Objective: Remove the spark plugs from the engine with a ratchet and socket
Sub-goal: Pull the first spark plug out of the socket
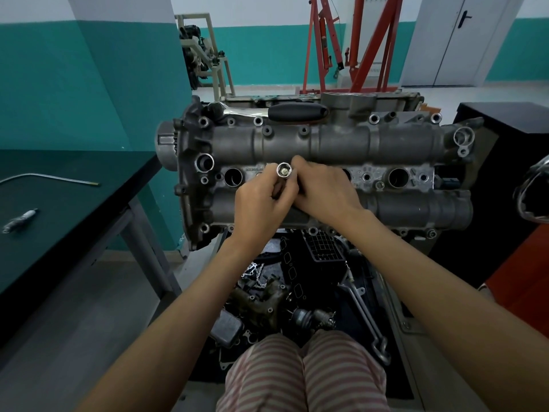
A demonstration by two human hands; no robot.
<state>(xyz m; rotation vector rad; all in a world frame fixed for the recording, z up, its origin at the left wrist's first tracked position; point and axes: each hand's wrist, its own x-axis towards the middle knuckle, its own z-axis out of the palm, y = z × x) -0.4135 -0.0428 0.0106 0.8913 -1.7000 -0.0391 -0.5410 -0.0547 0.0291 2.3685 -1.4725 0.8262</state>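
Left hand (261, 209) pinches socket (284, 172) at its 1 o'clock, open end facing camera; right hand (323, 188) grips it from 3 o'clock, over engine (341, 144). Ratchet (285, 112) lies at 12 o'clock on engine.

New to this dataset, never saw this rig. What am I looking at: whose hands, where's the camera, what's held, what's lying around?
No robot here: a person's two bare hands, filmed by one wide-angle camera worn on the head, looking forward and down. In front is an engine with open plug holes along its top. The left hand and the right hand together hold a socket over the middle of the engine, its open end facing the camera with something metallic inside. The ratchet lies unheld on the engine's far edge. On the table at left lie a spark plug and a thin rod.
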